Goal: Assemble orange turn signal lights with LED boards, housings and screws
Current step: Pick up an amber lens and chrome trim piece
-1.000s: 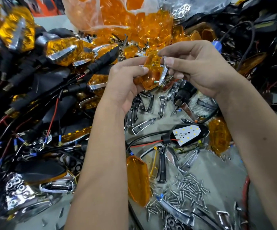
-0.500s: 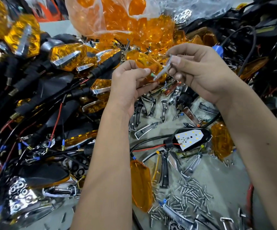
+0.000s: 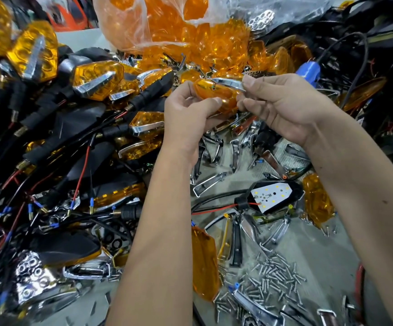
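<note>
Orange lens pinched by both hands, apparently meeting chrome trim.

We see the lens held between both hands above the desk. Below the right hand lies the LED board in its housing, screws nearer us, finished lights piled left, the bag behind.

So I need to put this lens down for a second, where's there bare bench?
Bare grey bench shows right of the screw pile, below the open housing with LED board. A smaller patch lies upper left, beside the plastic bag of lenses. The left side is crowded with wired housings throughout.
</note>
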